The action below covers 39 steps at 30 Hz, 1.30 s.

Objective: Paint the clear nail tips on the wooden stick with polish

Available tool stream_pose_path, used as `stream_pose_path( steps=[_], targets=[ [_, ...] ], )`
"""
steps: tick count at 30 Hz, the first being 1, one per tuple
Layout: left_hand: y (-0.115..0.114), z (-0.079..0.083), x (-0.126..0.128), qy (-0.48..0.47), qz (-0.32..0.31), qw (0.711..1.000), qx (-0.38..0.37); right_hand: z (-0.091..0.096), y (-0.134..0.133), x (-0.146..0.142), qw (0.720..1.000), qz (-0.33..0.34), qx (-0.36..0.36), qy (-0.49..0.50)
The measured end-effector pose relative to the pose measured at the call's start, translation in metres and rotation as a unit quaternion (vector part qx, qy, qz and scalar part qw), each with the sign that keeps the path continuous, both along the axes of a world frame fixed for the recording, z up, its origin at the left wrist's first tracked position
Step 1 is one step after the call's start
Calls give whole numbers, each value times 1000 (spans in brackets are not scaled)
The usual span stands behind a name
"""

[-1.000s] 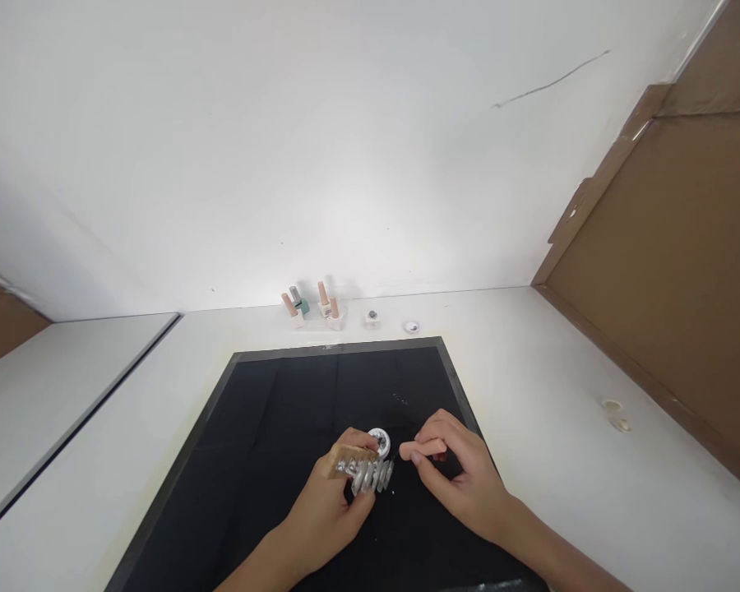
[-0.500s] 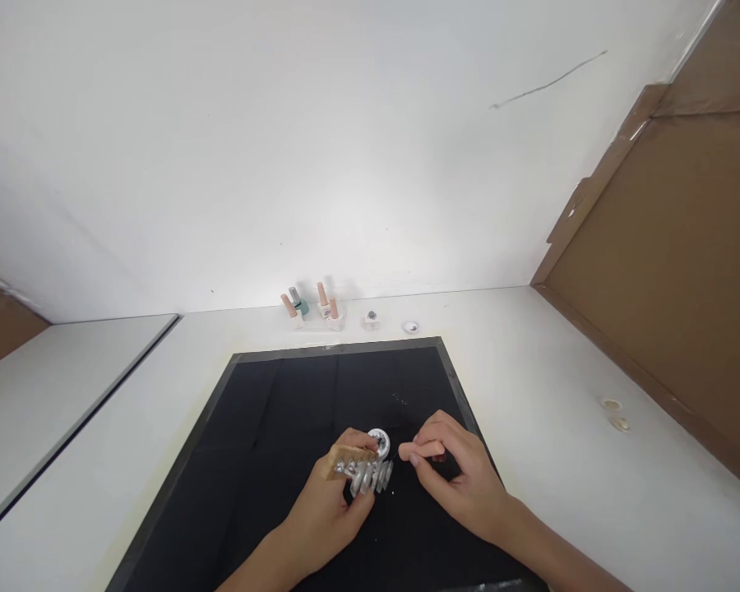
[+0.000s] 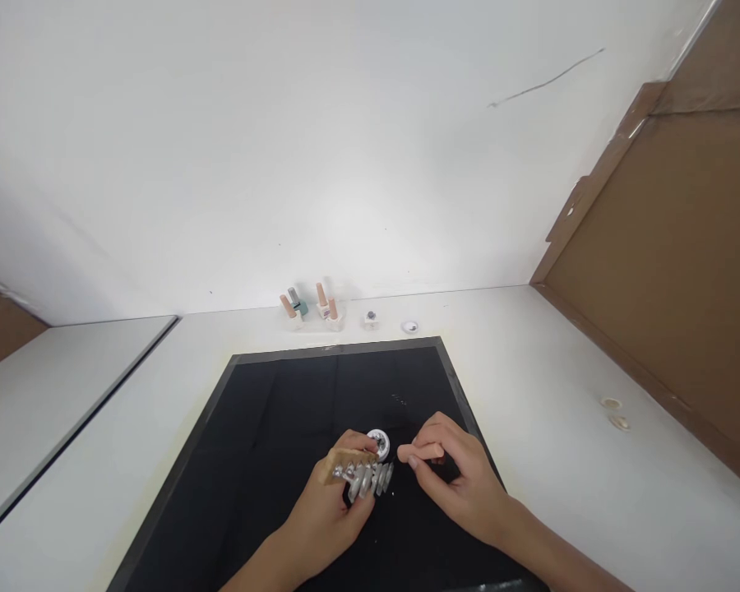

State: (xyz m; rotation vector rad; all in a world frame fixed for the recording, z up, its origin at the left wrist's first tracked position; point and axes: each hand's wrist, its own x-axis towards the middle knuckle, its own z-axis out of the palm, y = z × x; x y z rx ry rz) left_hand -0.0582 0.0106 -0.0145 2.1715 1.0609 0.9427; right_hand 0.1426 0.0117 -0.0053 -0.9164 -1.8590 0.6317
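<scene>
My left hand [image 3: 330, 514] is closed around a tan nail-tip holder [image 3: 349, 460], from which several shiny silver false nails [image 3: 370, 479] stick out toward the right. A small round white-rimmed pot [image 3: 379, 444] with dark and silvery bits inside sits at the fingertips of the same hand; whether they grip it I cannot tell. Just to the right, my right hand [image 3: 460, 473] pinches a peach-coloured nail polish brush cap [image 3: 420, 451] lying roughly level, its thin dark tip toward the false nails. Contact between tip and nails cannot be made out.
Beneath both hands lies a black mat [image 3: 284, 427] with taped grey edges. Behind it stand several nail polish bottles [image 3: 326, 312], a small clear bottle [image 3: 371, 321] and a small round lid [image 3: 410, 327]. Two small pale discs [image 3: 619, 422] lie far right, near the brown cardboard wall [image 3: 666, 271].
Both hands keep nearly the same place and hold. The brush cap has tilted slightly, and the view has shifted a little.
</scene>
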Motion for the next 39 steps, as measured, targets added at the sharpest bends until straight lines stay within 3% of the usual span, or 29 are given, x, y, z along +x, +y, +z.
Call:
stream_pose_path(
  steps=[20, 30, 36, 39],
  targets=[
    [-2, 0, -2, 27, 17, 999, 10, 1, 0, 1, 1000, 4, -18, -5],
    [0, -1, -3, 32, 61, 995, -65, 5, 0, 2, 1000, -24, 10, 5],
    [-1, -6, -3, -43, 70, 988, -131, 7, -1, 4, 999, -42, 21, 25],
    [-1, -7, -2, -93, 64, 978, -177, 9, -3, 5, 998, -21, 10, 54]
  ],
)
